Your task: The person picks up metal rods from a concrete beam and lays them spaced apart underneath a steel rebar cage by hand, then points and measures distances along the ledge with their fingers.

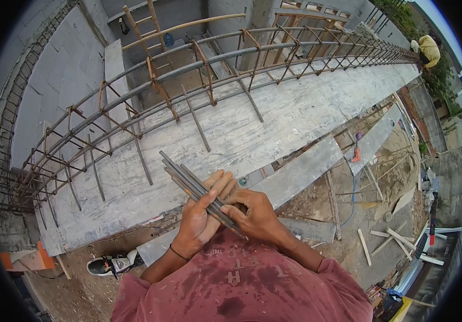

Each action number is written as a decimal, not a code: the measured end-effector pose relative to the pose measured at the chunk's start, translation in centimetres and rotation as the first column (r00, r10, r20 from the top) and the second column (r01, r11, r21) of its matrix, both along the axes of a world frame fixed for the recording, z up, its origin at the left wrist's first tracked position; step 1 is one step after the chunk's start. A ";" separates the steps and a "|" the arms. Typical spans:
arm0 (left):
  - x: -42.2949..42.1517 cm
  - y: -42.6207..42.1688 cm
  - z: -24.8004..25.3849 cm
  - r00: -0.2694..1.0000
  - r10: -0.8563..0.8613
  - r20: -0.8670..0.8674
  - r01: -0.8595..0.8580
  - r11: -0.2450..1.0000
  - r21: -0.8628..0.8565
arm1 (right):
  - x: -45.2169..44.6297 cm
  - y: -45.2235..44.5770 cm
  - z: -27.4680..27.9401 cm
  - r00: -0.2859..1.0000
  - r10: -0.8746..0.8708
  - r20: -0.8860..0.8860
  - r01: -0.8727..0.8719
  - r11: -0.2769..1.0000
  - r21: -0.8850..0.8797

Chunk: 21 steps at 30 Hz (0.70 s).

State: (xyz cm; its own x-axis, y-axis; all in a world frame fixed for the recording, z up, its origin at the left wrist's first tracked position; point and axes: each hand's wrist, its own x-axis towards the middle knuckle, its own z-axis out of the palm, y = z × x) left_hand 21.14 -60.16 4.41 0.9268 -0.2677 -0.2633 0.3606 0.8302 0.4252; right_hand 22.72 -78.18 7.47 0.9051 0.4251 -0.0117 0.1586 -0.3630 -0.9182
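Close to my chest, my left hand [201, 214] is wrapped round a bundle of short grey steel rods [188, 180], its thumb lying across them. The fingers of my right hand [250, 211] close on the lower end of the same bundle. Beyond my hands lies a long pale board surface [166, 155]. Along its far side runs a rebar cage [209, 78] of long bars and square ties. Several loose rods, one of them a short rod [196, 119], rest under the cage and stick out across the board.
Block walls [59, 91] and a wooden ladder [142, 27] stand beyond the cage. At the far right a person in yellow [429, 51] bends over. Below the board are loose planks [370, 247], a red tool [356, 154] and a shoe [110, 264].
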 end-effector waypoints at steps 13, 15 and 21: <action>0.2 -0.8 0.0 0.972 -0.233 0.027 0.234 0.965 -0.120 | -1.6 -3.4 0.1 0.727 -0.684 -0.061 0.675 0.696 0.245; -0.3 -0.6 -0.2 0.970 -0.242 0.018 0.242 0.963 -0.117 | 0.7 -5.4 0.7 0.725 -0.680 -0.104 0.675 0.673 0.303; -1.2 -0.3 -0.1 0.978 -0.207 0.006 0.207 0.976 -0.060 | 11.8 -14.6 -4.7 0.669 -0.697 0.258 0.726 0.687 -0.025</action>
